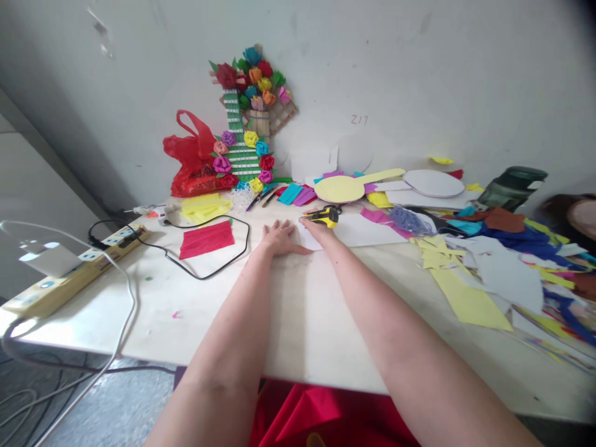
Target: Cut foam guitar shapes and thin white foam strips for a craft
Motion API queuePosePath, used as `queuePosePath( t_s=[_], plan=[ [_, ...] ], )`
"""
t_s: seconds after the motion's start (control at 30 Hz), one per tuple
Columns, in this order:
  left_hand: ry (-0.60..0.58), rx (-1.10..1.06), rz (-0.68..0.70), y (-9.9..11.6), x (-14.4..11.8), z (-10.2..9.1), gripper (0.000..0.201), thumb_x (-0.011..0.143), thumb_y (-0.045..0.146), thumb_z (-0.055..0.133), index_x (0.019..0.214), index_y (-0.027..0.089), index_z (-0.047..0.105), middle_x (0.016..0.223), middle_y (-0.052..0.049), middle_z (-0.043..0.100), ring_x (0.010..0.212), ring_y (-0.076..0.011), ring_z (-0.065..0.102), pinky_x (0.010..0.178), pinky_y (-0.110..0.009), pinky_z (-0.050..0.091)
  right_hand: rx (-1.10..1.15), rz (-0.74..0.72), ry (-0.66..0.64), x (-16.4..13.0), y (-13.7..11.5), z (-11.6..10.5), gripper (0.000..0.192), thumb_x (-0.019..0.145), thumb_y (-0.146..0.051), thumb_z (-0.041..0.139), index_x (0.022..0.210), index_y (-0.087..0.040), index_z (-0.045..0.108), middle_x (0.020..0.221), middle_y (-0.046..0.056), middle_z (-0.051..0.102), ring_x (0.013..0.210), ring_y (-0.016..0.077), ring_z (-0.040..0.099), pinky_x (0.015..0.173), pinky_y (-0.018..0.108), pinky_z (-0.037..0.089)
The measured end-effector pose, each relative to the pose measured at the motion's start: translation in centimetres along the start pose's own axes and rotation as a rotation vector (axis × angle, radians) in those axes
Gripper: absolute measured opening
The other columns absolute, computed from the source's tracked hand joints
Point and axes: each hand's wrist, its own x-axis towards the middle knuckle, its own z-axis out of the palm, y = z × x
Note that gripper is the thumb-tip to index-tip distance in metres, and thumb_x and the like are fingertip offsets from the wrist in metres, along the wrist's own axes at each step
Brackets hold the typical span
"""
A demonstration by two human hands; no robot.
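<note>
Well, my right grip [319, 230] appears closed on a yellow-and-black utility knife [331, 217], over the left end of a white paper sheet [361, 234] lying flat on the surface [288, 323]; the blade is too small to make out. My left grip [278, 239] is spread, palm down and fingers apart beside that end, its thumb reaching toward the sheet's near corner. To do this well, I'd judge, the left should press firmly with that thumb clear of the blade, while the right bears down lightly and evenly. Further out, red crepe paper [206, 240] lies within a loop of black cable [202, 278], and paper scraps [507, 267] crowd the right.
</note>
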Motion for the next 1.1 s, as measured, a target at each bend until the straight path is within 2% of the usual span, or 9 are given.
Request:
queuePosePath(
  t_s=[0.1, 0.4, 0.7, 1.1],
  plan=[
    [0.000, -0.003, 0.002, 0.1, -0.1, -0.1, 0.099, 0.055, 0.077, 0.044, 0.139, 0.027, 0.027, 0.149, -0.002, 0.013, 0.135, -0.0315, 0.003, 0.105, -0.055, 0.001, 0.052, 0.033, -0.045, 0.1, 0.0, -0.1, 0.030, 0.068, -0.030, 0.058, 0.096, -0.021, 0.054, 0.079, -0.002, 0.060, 0.073, 0.0099, 0.058, 0.074, 0.023, 0.045],
    [0.001, -0.003, 0.001, 0.1, -0.2, -0.2, 0.100, 0.054, 0.078, 0.045, 0.138, 0.028, 0.027, 0.149, -0.002, 0.013, 0.135, -0.0315, 0.003, 0.105, -0.053, 0.002, 0.048, 0.068, -0.043, -0.5, -0.8, -0.5, 0.026, 0.068, -0.030, 0.058, 0.092, -0.021, 0.054, 0.076, -0.003, 0.059, 0.067, 0.0091, 0.056, 0.073, 0.024, 0.044],
    [-0.004, 0.014, -0.002, -0.1, 0.0, 0.0, 0.097, 0.056, 0.077, 0.045, 0.139, 0.029, 0.026, 0.149, -0.002, 0.011, 0.135, -0.0319, 0.000, 0.105, -0.053, 0.002, 0.019, 0.122, -0.029, -1.2, -1.8, -0.8, 0.027, 0.068, -0.028, 0.059, 0.094, -0.021, 0.056, 0.086, -0.001, 0.062, 0.067, 0.0087, 0.057, 0.071, 0.022, 0.044],
    [-0.005, 0.010, 0.001, -0.1, 0.1, 0.0, 0.099, 0.056, 0.077, 0.045, 0.139, 0.028, 0.025, 0.149, -0.002, 0.011, 0.135, -0.0313, 0.002, 0.105, -0.054, 0.002, 0.008, 0.130, -0.028, -1.2, -1.7, -0.8, 0.028, 0.067, -0.030, 0.060, 0.093, -0.021, 0.057, 0.077, -0.003, 0.062, 0.063, 0.0091, 0.057, 0.069, 0.022, 0.044]
  ],
)
